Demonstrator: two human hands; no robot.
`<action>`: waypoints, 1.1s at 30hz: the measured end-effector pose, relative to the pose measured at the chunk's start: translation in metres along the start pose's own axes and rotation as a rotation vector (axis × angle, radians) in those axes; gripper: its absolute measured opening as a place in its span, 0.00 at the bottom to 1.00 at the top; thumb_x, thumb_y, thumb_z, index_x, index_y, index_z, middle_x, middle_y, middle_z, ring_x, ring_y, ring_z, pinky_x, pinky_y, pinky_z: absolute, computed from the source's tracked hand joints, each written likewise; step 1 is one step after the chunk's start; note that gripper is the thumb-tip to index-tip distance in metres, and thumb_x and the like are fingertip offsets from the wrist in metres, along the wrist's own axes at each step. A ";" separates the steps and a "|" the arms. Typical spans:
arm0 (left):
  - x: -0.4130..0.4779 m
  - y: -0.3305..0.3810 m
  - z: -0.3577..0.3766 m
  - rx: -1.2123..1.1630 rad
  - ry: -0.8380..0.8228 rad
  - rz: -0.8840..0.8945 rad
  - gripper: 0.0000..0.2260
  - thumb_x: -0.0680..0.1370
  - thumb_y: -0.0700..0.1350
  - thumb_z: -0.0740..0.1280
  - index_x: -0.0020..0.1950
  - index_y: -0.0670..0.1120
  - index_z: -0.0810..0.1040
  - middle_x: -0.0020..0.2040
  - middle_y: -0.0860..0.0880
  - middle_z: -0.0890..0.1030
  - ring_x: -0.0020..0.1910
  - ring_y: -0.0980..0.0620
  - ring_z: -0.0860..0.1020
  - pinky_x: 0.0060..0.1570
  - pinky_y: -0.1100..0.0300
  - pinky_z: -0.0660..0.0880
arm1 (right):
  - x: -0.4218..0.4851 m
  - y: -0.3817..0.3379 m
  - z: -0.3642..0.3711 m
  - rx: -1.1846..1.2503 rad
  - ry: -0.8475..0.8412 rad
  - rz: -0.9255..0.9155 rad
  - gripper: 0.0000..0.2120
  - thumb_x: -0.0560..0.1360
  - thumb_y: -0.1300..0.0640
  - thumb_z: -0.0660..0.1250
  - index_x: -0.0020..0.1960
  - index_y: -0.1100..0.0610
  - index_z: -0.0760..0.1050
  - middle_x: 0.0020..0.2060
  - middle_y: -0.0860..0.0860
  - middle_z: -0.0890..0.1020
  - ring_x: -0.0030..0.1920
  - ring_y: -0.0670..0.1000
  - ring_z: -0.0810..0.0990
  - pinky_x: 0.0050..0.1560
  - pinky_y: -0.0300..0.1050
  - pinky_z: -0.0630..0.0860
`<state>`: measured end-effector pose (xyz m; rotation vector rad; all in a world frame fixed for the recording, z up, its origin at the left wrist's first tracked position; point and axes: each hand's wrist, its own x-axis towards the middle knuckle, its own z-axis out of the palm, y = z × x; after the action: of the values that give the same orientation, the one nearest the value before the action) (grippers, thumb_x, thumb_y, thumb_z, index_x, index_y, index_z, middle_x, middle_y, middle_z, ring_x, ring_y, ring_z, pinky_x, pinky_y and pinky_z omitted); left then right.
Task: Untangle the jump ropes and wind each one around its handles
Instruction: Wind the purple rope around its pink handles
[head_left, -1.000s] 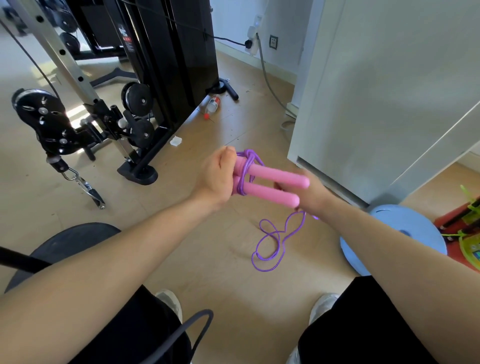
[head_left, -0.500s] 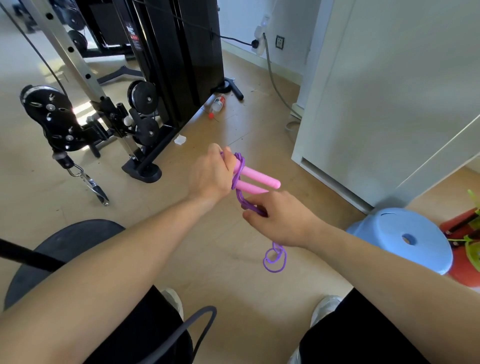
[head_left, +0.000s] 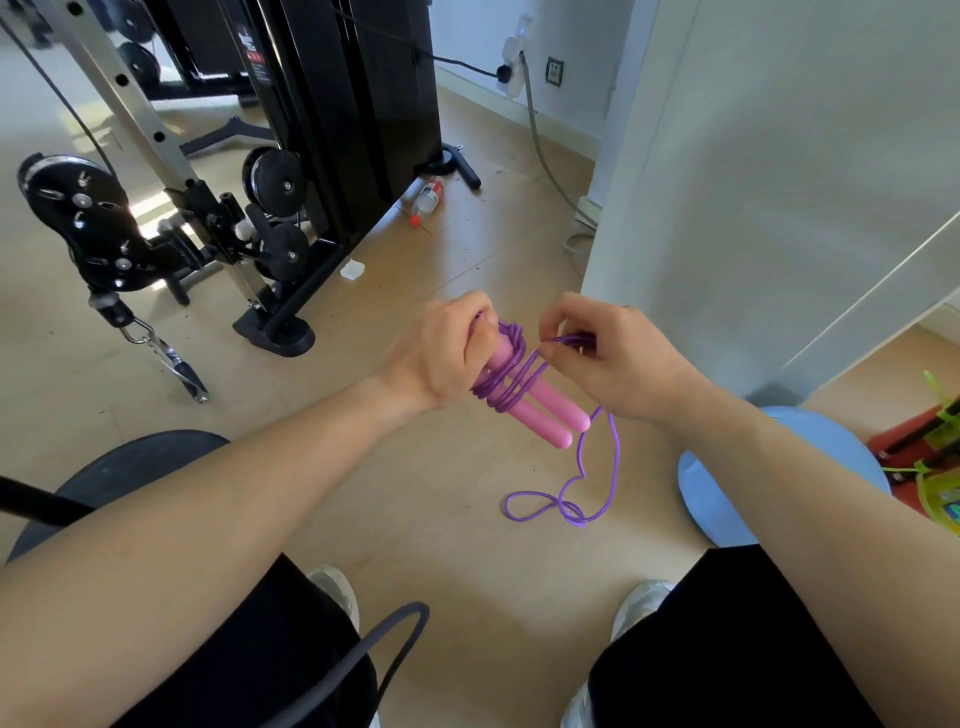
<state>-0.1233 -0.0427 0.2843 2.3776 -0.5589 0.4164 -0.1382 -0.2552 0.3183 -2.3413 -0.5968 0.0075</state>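
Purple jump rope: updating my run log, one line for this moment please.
left hand: grips pink handles | right hand: pinches purple rope | slack: trails to floor

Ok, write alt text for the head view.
A person's left hand grips two pink handles partly wound with purple rope, while the right hand pinches the rope; its loose tail loops down to the wooden floor.

Bright, even daylight; sun glare whitens the floor (head_left: 47, 135) at upper left behind the gym machine (head_left: 353, 104). Shadows are soft. Straight lines bow near the edges, and the bottom corners look slightly blurred
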 end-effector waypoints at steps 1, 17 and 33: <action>0.000 0.000 -0.002 -0.014 0.004 -0.008 0.10 0.79 0.46 0.54 0.39 0.46 0.68 0.28 0.55 0.68 0.28 0.56 0.69 0.32 0.59 0.59 | 0.001 0.001 -0.001 0.023 -0.013 0.004 0.04 0.76 0.56 0.69 0.45 0.50 0.75 0.34 0.51 0.80 0.35 0.52 0.74 0.42 0.52 0.75; 0.004 0.017 -0.010 -0.429 0.269 -0.434 0.14 0.78 0.48 0.53 0.33 0.45 0.63 0.31 0.53 0.66 0.33 0.53 0.65 0.35 0.54 0.65 | 0.000 0.002 0.025 0.439 -0.166 0.360 0.19 0.84 0.54 0.56 0.38 0.61 0.71 0.28 0.51 0.69 0.29 0.52 0.69 0.43 0.60 0.81; 0.002 -0.007 0.000 0.299 0.041 -0.356 0.15 0.83 0.51 0.54 0.44 0.42 0.70 0.36 0.46 0.75 0.37 0.39 0.72 0.35 0.51 0.65 | -0.011 -0.043 0.046 -0.400 -0.215 0.030 0.13 0.82 0.48 0.56 0.41 0.51 0.67 0.32 0.50 0.70 0.38 0.60 0.72 0.38 0.46 0.68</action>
<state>-0.1178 -0.0382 0.2820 2.6767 -0.0481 0.4073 -0.1737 -0.2028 0.3100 -2.7602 -0.7218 0.1699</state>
